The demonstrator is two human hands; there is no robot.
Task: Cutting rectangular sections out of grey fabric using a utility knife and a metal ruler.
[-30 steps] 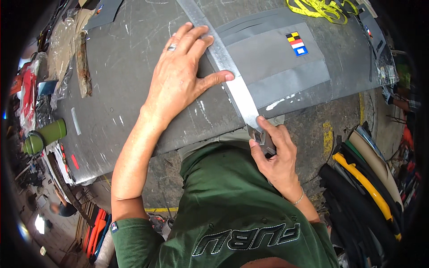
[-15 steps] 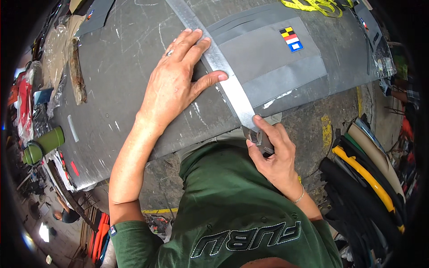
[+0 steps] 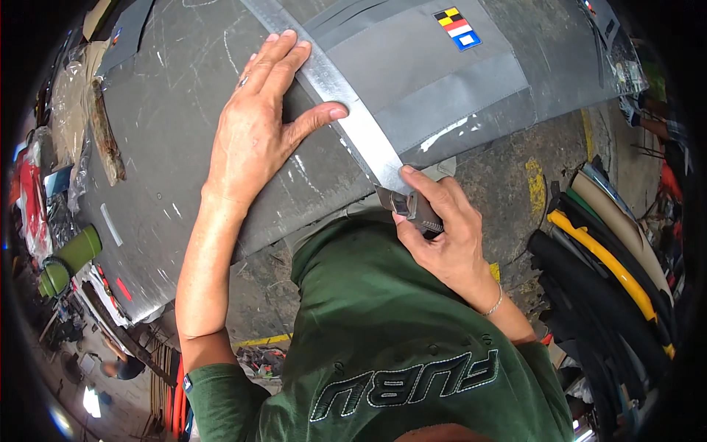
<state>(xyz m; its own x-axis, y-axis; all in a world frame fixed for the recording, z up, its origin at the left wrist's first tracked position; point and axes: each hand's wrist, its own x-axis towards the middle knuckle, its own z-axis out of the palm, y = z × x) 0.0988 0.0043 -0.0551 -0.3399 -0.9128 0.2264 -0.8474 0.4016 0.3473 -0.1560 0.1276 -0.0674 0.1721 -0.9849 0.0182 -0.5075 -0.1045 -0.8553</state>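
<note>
My left hand (image 3: 258,118) lies flat with its fingers stretched out. Its fingertips and thumb press on a long metal ruler (image 3: 361,125) that runs slantwise toward the table's near edge. Under and to the right of the ruler is a grey stitched fabric panel (image 3: 442,81) bearing a small patch of coloured flags (image 3: 457,29). At the ruler's near end, my right hand (image 3: 453,232) is closed around a small dark tool (image 3: 426,215) with a shiny metal front, its index finger resting by the ruler. The fingers partly hide the tool, so its kind is unclear.
The dark, scratched worktable (image 3: 177,169) has a curved-looking near edge at my waist. Left of it are a green bottle (image 3: 77,254) and plastic-wrapped material (image 3: 70,96). Rolls of material, one yellow (image 3: 607,258), lie at the right. Another person (image 3: 121,365) appears far lower left.
The table, ruler and panel have shifted up and left in the picture, and both hands with them. Both hands keep about the same places on the ruler and tool.
</note>
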